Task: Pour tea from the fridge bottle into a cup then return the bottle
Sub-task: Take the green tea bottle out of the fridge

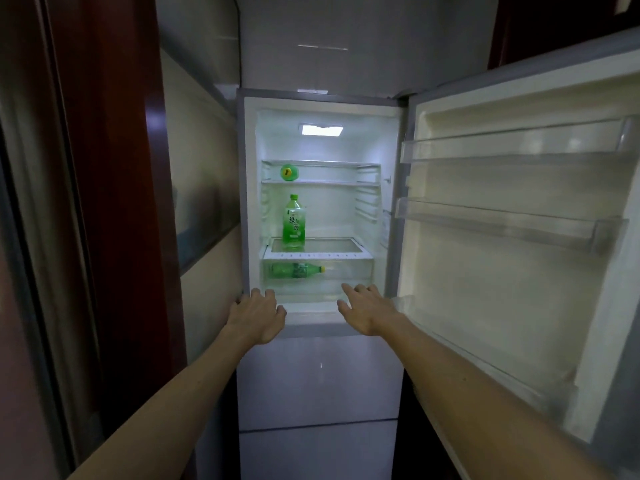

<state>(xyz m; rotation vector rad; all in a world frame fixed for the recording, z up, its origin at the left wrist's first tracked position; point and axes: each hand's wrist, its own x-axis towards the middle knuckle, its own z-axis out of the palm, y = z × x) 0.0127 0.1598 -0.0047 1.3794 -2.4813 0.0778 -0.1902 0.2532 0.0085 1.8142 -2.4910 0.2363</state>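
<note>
While both hands hang at the lower lip of the open fridge point(250, 202), I read the upright tea bottle point(294, 221) as the target; it stands on the glass shelf point(334, 244), left of centre, above and beyond the hands; its long axis runs vertical, cap up, label facing me; the left hand point(258, 315) sits almost straight below it, fingers loosely bent and holding nothing, so I judge it nearer; the right hand point(365, 308), fingers spread and empty, lies off to the bottle's right; a second bottle point(296, 270) lies flat in the drawer below, cap pointing right.
</note>
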